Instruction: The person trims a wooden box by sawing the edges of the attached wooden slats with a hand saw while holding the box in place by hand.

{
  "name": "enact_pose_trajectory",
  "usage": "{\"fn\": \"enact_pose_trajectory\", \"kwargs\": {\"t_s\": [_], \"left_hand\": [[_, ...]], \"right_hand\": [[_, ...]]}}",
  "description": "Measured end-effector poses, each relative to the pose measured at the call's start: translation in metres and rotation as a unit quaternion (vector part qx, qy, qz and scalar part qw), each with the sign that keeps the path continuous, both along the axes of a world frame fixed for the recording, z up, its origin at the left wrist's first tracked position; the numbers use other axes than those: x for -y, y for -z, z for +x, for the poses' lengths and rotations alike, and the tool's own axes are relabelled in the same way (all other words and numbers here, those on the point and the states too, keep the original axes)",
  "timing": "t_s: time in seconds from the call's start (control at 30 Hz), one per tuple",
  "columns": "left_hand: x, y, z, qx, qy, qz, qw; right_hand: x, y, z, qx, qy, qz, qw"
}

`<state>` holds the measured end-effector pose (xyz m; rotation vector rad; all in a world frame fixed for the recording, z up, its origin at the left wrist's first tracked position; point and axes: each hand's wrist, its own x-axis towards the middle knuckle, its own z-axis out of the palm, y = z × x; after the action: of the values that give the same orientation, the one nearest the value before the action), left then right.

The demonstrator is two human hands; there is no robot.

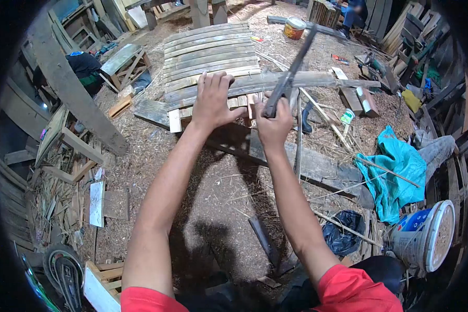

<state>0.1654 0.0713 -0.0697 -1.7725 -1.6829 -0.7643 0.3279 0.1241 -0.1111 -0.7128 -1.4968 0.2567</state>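
My left hand (211, 101) lies with its fingers spread on the near edge of a slatted wooden panel (210, 57). A long wooden board (307, 79) runs along that near edge and sticks out to the right. Just right of the panel's front, my right hand (275, 122) is closed round the lower end of a long dark tool (291, 73), which may be a saw or machete. The tool slants up and to the right, crossing over the board. Short light wood pieces show under the board between my two hands.
A wooden post (75, 88) rises at the left, with a person (83, 67) behind it. Another person (353, 15) is at the back right. A teal sheet (392, 171) and a white bucket (421, 236) lie at the right. A plank (317, 169) crosses the ground.
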Motion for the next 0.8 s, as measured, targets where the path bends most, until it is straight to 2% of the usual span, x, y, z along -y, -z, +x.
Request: {"fn": "enact_pose_trajectory", "kwargs": {"t_s": [0.03, 0.2, 0.33, 0.37, 0.47, 0.5, 0.57, 0.6, 0.67, 0.73, 0.8], "left_hand": [[-0.001, 0.0, -0.003, -0.002, 0.015, 0.008, 1.0], [-0.005, -0.004, -0.014, -0.009, 0.057, 0.002, 0.998], [-0.003, -0.015, -0.027, 0.042, 0.101, -0.055, 0.992], [0.001, -0.019, -0.033, 0.056, 0.143, -0.04, 0.987], [0.015, -0.02, -0.055, 0.105, 0.125, -0.044, 0.986], [0.03, -0.025, -0.053, 0.063, 0.044, 0.022, 0.997], [0.05, -0.024, -0.055, 0.19, -0.124, 0.109, 0.968], [0.055, -0.019, -0.059, 0.251, -0.202, 0.153, 0.934], [0.05, 0.031, -0.086, 0.46, -0.205, 0.126, 0.855], [0.06, 0.036, -0.094, 0.643, -0.11, -0.016, 0.758], [0.069, 0.025, -0.074, 0.652, -0.071, 0.029, 0.754]], "right_hand": [[0.001, 0.004, -0.007, 0.016, 0.001, 0.018, 1.0], [0.007, 0.011, -0.02, -0.05, -0.012, -0.081, 0.995], [0.006, 0.008, -0.025, -0.049, 0.008, -0.086, 0.995], [0.006, 0.009, -0.025, -0.046, 0.01, -0.081, 0.996], [0.02, 0.007, -0.018, -0.056, -0.007, -0.091, 0.994], [0.02, 0.013, -0.015, -0.05, -0.009, -0.086, 0.995], [0.026, 0.017, -0.009, -0.042, -0.002, -0.059, 0.997], [0.03, 0.022, -0.005, -0.035, -0.013, -0.104, 0.994], [0.045, 0.014, 0.002, -0.044, -0.016, -0.097, 0.994], [0.051, 0.014, 0.008, -0.019, 0.0, -0.11, 0.994], [0.056, 0.015, 0.014, 0.012, 0.006, -0.14, 0.99]]}}
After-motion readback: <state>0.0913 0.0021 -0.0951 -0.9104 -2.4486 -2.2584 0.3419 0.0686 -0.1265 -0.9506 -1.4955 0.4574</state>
